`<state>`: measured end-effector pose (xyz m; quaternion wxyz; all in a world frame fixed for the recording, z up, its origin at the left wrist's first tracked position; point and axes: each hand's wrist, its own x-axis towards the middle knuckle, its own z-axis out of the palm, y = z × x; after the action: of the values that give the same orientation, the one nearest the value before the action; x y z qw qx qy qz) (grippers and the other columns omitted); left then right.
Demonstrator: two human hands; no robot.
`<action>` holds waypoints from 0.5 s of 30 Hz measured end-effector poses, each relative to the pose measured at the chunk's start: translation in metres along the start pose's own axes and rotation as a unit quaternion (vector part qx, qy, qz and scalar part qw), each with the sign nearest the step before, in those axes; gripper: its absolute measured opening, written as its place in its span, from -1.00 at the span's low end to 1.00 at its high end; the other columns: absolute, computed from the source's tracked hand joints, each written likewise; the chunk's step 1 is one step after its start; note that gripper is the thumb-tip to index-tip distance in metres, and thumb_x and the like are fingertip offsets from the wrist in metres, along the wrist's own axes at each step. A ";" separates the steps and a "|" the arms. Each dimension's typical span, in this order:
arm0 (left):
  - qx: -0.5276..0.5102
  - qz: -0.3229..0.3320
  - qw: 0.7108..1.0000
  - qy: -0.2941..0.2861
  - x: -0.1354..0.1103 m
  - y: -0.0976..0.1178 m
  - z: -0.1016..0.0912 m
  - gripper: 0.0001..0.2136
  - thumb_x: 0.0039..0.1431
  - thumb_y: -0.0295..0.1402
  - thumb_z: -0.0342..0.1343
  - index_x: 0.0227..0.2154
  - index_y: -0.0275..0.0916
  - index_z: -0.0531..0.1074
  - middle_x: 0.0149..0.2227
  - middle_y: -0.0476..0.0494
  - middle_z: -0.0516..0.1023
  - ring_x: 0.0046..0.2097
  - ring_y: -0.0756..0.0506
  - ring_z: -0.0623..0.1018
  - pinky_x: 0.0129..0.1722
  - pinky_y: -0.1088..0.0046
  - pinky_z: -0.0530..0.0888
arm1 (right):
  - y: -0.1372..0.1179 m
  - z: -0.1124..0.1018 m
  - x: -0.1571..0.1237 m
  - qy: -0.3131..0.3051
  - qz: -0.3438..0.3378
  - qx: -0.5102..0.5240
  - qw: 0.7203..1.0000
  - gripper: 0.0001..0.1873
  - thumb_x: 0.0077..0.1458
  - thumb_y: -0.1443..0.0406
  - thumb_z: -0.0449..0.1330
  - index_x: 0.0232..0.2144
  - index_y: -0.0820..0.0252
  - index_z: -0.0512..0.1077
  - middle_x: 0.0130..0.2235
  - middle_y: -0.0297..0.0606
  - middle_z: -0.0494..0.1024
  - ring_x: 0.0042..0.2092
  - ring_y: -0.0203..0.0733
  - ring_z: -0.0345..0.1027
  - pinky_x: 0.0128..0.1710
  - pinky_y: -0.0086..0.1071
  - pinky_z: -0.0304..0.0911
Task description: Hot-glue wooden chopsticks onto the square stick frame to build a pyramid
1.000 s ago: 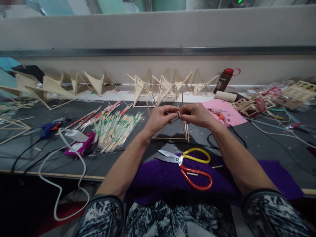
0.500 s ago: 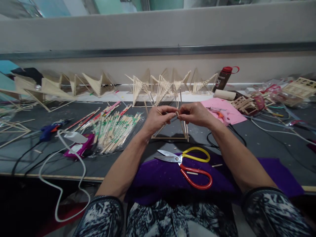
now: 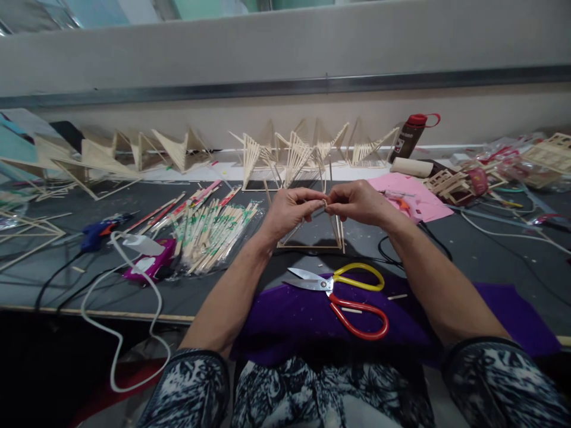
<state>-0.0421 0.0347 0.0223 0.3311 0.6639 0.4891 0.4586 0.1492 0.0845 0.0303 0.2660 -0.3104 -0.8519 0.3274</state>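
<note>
In the middle of the head view, a small frame of thin wooden sticks (image 3: 307, 246) stands on the table. My left hand (image 3: 292, 211) is closed in a pinch at its upper part. My right hand (image 3: 354, 203) pinches the same spot from the other side, so the fingertips of both hands meet. A tiny pale bit shows between them, and the fingers hide most of that joint. Nearer to me, scissors (image 3: 329, 285) with one yellow and one red handle lie with parted blades, partly on a purple cloth (image 3: 285, 321).
Left are bagged wooden sticks (image 3: 218, 235), a blue glue gun (image 3: 96, 233), and a magenta power block (image 3: 151, 261) with a looping white cable. Finished stick models (image 3: 297, 154) line the back. A bottle (image 3: 407, 139) and pink sheet (image 3: 423, 193) with another glue gun (image 3: 401, 205) stand right.
The whole view has shifted slightly, so things appear a little further right. Both hands keep their pinch at the same place on the stick frame.
</note>
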 end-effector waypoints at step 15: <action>-0.012 -0.005 1.000 -0.008 0.002 -0.003 0.001 -0.80 0.04 -0.34 0.23 -0.27 -0.26 0.62 -0.54 -0.01 0.55 -0.58 0.10 0.38 -0.57 0.58 0.32 | 0.005 -0.003 0.002 -0.003 -0.009 0.016 1.000 -0.87 0.02 0.28 0.24 -0.48 0.25 0.46 -0.55 -0.38 0.48 -0.55 -0.40 0.33 -0.55 -0.48 0.14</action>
<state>-0.0416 0.0371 0.0198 0.3455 0.6614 0.4838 0.4573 0.1517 0.0903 0.0289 0.2712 -0.2975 -0.8500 0.3398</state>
